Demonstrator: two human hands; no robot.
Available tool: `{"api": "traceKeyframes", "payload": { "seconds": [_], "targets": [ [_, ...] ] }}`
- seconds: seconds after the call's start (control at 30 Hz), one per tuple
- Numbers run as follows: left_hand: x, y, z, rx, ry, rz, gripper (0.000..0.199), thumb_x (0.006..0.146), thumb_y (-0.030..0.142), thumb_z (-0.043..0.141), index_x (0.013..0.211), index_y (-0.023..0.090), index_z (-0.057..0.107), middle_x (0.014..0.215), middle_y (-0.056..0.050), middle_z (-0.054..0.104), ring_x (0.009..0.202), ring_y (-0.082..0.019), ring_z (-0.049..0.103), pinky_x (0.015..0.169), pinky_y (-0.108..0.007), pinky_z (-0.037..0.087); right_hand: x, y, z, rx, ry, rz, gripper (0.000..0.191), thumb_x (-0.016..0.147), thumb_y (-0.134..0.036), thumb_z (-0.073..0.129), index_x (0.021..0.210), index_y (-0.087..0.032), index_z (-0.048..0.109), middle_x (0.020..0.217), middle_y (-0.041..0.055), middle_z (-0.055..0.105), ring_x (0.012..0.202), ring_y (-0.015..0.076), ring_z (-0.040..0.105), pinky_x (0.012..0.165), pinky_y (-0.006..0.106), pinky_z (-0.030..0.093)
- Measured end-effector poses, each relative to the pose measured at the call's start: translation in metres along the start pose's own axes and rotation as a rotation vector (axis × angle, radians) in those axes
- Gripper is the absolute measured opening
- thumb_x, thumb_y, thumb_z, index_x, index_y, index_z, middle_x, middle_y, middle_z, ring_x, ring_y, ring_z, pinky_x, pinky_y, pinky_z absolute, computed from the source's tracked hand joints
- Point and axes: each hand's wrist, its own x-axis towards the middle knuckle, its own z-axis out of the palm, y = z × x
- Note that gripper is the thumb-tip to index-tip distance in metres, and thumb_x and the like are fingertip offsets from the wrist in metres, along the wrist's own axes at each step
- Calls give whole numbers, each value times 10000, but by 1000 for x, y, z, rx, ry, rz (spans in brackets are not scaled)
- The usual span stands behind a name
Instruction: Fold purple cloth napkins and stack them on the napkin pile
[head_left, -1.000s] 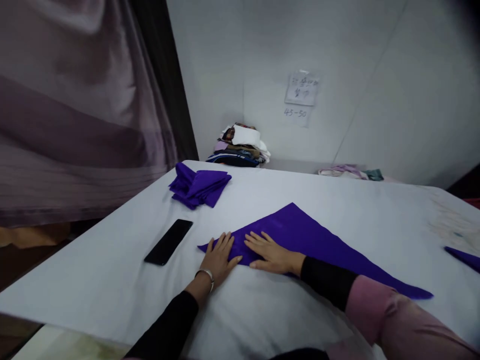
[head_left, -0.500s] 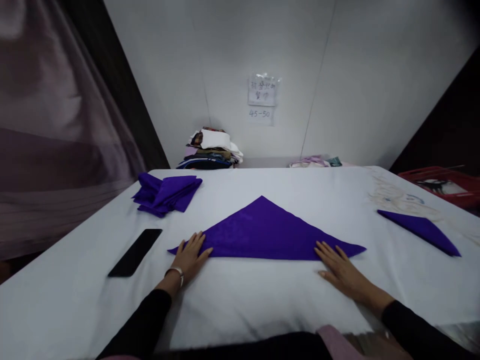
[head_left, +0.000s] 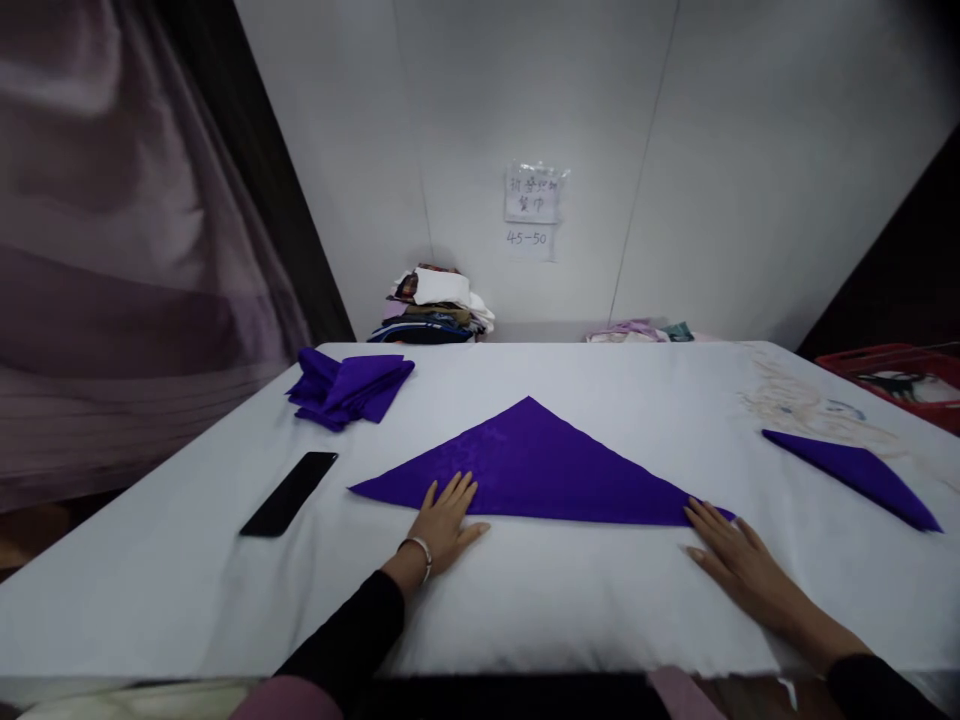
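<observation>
A purple cloth (head_left: pixel 555 460), folded into a wide triangle, lies on the white-covered table (head_left: pixel 570 600) with its point away from me. My left hand (head_left: pixel 444 525) rests open on its near edge, left of the middle, fingers spread. A bracelet circles that wrist. At the right corner of the cloth, my right hand (head_left: pixel 739 560) lies flat and open, its fingertips covering part of the corner. Neither hand grips the cloth.
Crumpled purple cloths (head_left: pixel 349 388) lie at the back left, above a black phone-like slab (head_left: pixel 291 494). A narrow folded purple cloth (head_left: pixel 855 475) is at the right. Beyond the table are a clothes pile (head_left: pixel 431 305) and a red basket (head_left: pixel 930 400).
Both hands have slid right along the near edge, the left one inward from the left corner, the right one out to the right corner. The camera view has shifted slightly.
</observation>
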Motion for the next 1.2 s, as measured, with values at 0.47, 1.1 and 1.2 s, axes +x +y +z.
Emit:
{"api": "traceKeyframes", "payload": {
  "seconds": [0.47,1.1,1.2],
  "targets": [
    [-54,-99,-10,8,79,-576,650,830,493,358,1371,133,344,1477,-107,260,1372,-258,173,1088,-499,162,3,35,-2,233,144,274,580,817,-539,411,1224,-149,546,1271,137,546,1163,292,507,992,434,393],
    [-34,-124,-43,-138,90,-630,347,731,517,421,678,206,565,814,-83,616,837,-267,556,745,-363,411,41,37,-19,436,-139,568,260,624,-437,559,487,-248,444,494,42,555,495,204,522,490,320,346],
    [-31,-121,-43,-247,76,-657,334,740,531,410,667,224,517,728,-48,618,718,-232,573,668,-331,421,39,37,-27,674,-167,641,262,646,-429,572,491,-261,444,466,65,531,425,170,469,468,328,332]
  ]
}}
